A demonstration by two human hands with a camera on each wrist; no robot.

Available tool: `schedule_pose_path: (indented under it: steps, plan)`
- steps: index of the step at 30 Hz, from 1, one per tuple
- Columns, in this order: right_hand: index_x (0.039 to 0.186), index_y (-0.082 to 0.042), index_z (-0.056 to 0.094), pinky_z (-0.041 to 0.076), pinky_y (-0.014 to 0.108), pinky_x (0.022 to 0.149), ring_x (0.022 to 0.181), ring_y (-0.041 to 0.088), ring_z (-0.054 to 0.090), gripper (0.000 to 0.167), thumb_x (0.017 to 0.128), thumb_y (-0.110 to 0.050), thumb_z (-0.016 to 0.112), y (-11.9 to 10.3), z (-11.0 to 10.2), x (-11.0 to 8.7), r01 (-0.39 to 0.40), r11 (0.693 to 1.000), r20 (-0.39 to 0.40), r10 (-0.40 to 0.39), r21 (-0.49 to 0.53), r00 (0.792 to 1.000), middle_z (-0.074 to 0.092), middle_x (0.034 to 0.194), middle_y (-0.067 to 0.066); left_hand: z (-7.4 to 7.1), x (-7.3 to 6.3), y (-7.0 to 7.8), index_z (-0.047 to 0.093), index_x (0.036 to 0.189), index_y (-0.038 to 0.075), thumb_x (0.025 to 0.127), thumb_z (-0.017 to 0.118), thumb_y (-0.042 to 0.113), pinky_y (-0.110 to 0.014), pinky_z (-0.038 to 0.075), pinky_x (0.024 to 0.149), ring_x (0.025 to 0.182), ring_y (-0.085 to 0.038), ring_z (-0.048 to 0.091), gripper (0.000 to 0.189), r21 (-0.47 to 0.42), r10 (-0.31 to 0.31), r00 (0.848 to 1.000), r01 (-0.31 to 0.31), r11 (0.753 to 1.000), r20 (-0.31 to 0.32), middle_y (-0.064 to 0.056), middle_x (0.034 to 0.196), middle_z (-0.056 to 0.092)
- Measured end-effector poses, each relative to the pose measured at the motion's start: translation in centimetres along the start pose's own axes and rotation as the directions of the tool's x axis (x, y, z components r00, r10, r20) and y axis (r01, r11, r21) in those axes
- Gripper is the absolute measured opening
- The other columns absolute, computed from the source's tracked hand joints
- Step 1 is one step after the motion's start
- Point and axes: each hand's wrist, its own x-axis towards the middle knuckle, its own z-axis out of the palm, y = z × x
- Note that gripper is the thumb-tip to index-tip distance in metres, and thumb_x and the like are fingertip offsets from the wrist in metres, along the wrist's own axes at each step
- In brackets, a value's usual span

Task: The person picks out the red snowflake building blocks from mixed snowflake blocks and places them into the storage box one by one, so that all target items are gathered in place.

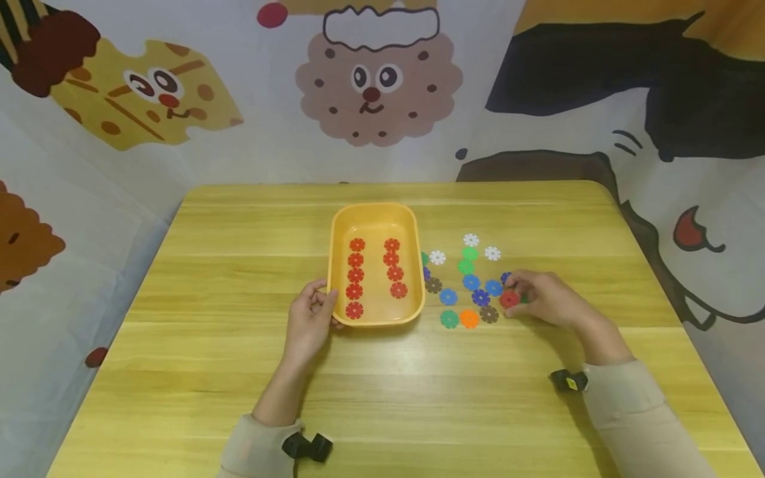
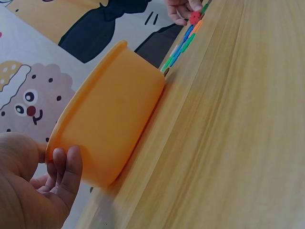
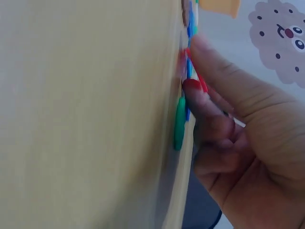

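A yellow-orange plastic tray [image 1: 373, 282] stands on the table, with red snowflake discs [image 1: 355, 275] in two columns on its floor. My left hand [image 1: 309, 322] grips its near left rim, thumb on the edge and fingers outside against the wall [image 2: 105, 119]. To the right of the tray, my right hand [image 1: 548, 299] pinches a red snowflake disc [image 1: 509, 299] between thumb and fingers, just over the loose pieces. The right wrist view shows this red disc edge-on, near a green disc [image 3: 179, 124] on the table.
Loose snowflake discs lie right of the tray: white [image 1: 471, 239], light green [image 1: 466, 266], blue [image 1: 448, 297], dark blue [image 1: 481, 297], brown [image 1: 489, 314], orange [image 1: 469, 319] and green [image 1: 449, 319]. A cartoon-printed cloth [image 1: 251, 159] hangs behind the wooden table [image 1: 394, 398].
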Motion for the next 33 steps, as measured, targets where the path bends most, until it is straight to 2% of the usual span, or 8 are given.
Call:
schedule_pose_path:
  steps: [4, 15, 20, 26, 33]
  plan:
    - [0.115, -0.008, 0.067, 0.052, 0.025, 0.059, 0.069, 0.015, 0.055, 0.044, 0.078, -0.017, 0.089, 0.1, -0.3, -0.2, -0.009, 1.000, 0.021, 0.009, 0.003, 1.000, 0.068, 0.093, 0.001, 0.0, 0.0, 0.1, 0.051, 0.139, 0.000, 0.104, 0.058, 0.012, -0.032, 0.064, 0.058, 0.064, -0.022, 0.065, 0.038, 0.000, 0.003, 1.000, -0.003, 1.000, -0.002, -0.023, 0.093, 0.060]
    - [0.110, -0.006, 0.072, 0.051, 0.023, 0.059, 0.065, 0.010, 0.053, 0.034, 0.083, -0.023, 0.085, -0.5, 0.1, 0.5, 0.050, 0.998, 0.028, -0.050, -0.026, 0.998, 0.062, 0.078, -0.008, -0.1, 0.1, 0.1, 0.050, 0.139, -0.001, 0.104, 0.058, 0.012, -0.032, 0.064, 0.059, 0.065, -0.022, 0.065, 0.038, 0.000, 0.004, 1.000, -0.004, 1.000, -0.003, -0.021, 0.093, 0.060]
    - [0.106, -0.007, 0.072, 0.048, 0.023, 0.054, 0.061, 0.009, 0.050, 0.029, 0.084, -0.023, 0.084, -1.2, 0.8, 1.3, 0.104, 0.994, -0.028, -0.105, -0.012, 0.994, 0.061, 0.075, -0.008, 0.0, 0.1, 0.1, 0.050, 0.139, -0.001, 0.104, 0.058, 0.012, -0.032, 0.064, 0.059, 0.065, -0.021, 0.065, 0.038, 0.003, -0.003, 1.000, 0.003, 1.000, 0.000, -0.022, 0.094, 0.060]
    - [0.107, -0.009, 0.073, 0.045, 0.022, 0.049, 0.060, 0.009, 0.049, 0.027, 0.084, -0.018, 0.085, -2.6, 1.6, 2.5, 0.136, 0.991, -0.102, -0.134, 0.012, 0.986, 0.060, 0.073, -0.007, 0.0, 0.1, 0.0, 0.050, 0.140, -0.001, 0.104, 0.057, 0.013, -0.030, 0.064, 0.060, 0.066, -0.020, 0.065, 0.039, 0.003, -0.017, 1.000, 0.017, 1.000, 0.004, -0.023, 0.095, 0.060]
    - [0.108, -0.006, 0.070, 0.050, 0.023, 0.051, 0.062, 0.014, 0.054, 0.030, 0.085, -0.019, 0.084, -5.1, 2.9, 4.1, 0.162, 0.980, -0.111, -0.149, 0.113, 0.983, 0.061, 0.077, -0.004, 0.0, 0.1, 0.0, 0.050, 0.139, -0.001, 0.104, 0.058, 0.013, -0.030, 0.064, 0.059, 0.065, -0.020, 0.065, 0.039, 0.002, -0.006, 1.000, 0.006, 1.000, 0.004, -0.023, 0.095, 0.060]
